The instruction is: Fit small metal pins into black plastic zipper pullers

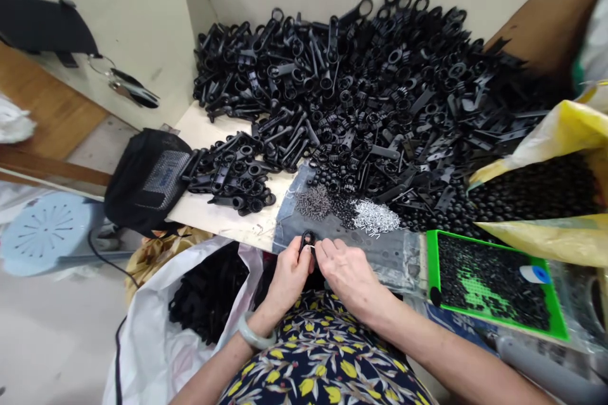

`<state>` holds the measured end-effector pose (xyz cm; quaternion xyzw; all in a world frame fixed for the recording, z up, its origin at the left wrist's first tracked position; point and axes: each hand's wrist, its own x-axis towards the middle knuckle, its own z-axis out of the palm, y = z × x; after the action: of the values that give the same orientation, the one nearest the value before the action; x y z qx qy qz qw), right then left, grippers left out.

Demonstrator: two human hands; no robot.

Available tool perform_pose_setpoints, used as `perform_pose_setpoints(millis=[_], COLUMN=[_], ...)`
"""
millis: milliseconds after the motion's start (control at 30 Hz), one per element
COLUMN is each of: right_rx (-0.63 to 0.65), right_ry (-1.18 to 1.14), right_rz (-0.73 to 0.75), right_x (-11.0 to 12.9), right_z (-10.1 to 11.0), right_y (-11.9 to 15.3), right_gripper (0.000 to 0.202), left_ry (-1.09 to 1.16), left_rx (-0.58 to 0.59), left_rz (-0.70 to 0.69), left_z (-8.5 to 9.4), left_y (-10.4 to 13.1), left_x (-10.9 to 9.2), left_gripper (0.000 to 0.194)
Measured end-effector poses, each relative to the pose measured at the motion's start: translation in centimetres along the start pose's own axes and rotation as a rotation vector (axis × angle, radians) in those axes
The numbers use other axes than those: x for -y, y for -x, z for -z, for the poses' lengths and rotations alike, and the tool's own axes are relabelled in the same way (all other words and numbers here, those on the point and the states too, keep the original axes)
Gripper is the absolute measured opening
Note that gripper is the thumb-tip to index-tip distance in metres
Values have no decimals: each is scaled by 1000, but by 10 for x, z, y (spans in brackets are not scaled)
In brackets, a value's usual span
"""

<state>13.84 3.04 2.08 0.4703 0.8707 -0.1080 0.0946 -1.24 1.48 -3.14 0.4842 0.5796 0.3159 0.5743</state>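
My left hand (289, 273) is closed around a black plastic part with a ring-shaped end (308, 237), held upright at the front edge of the work surface. My right hand (348, 271) meets it from the other side, fingers pinched together. A thin pale pin (310, 247) shows between the fingertips, at the ring end of the part. Just beyond my hands lie a pile of silver pins (377, 218), a pile of small brownish pieces (313, 201) and small black pieces (341, 207) on a grey plastic sheet (380, 254).
A large heap of black plastic parts (332, 82) fills the back. More lie in a group (232, 171) at left, beside a black mesh pouch (147, 180). A green tray (494, 319) and yellow bag (546, 139) stand at right. A white sack (152, 342) hangs below left.
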Motion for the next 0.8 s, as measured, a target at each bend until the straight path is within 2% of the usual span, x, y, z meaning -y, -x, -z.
perform_pose_setpoints(millis=[100, 233, 300, 367, 433, 500, 567, 667, 733, 800], right_rx=[-12, -261, -383, -511, -587, -571, -505, -376, -330, -327], right_ry=[-55, -120, -191, -257, -303, -274, -212, -103, -86, -96], right_rz=[-53, -142, -178, -236, -344, -431, -460, -434, -429, -430], right_x=[-7, -26, -40, -55, -72, -87, -97, -101, -99, -97], right_z=[10, 17, 24, 33, 46, 59, 71, 80, 81, 79], right_y=[12, 36, 31, 7, -34, -81, -125, -170, -185, -188], right_gripper=[20, 36, 36, 34, 34, 37, 37, 35, 30, 25], left_ry=[-158, -367, -503, -666, -804, -899, -967, -1045, -1063, -1028], left_rx=[-41, -229, -337, -499, -626, -753, -863, -865, -812, -778], left_rz=[-53, -177, -257, -339, -468, -536, -506, -394, -343, -346], left_z=[2, 15, 30, 51, 77, 103, 124, 141, 144, 145], left_y=[2, 2, -5, -19, -36, -55, -71, -89, -97, -100], left_x=[-4, -13, -23, -37, -54, -71, -84, -89, -85, -79], left_gripper=[22, 21, 26, 32, 35, 37, 40, 48, 50, 50])
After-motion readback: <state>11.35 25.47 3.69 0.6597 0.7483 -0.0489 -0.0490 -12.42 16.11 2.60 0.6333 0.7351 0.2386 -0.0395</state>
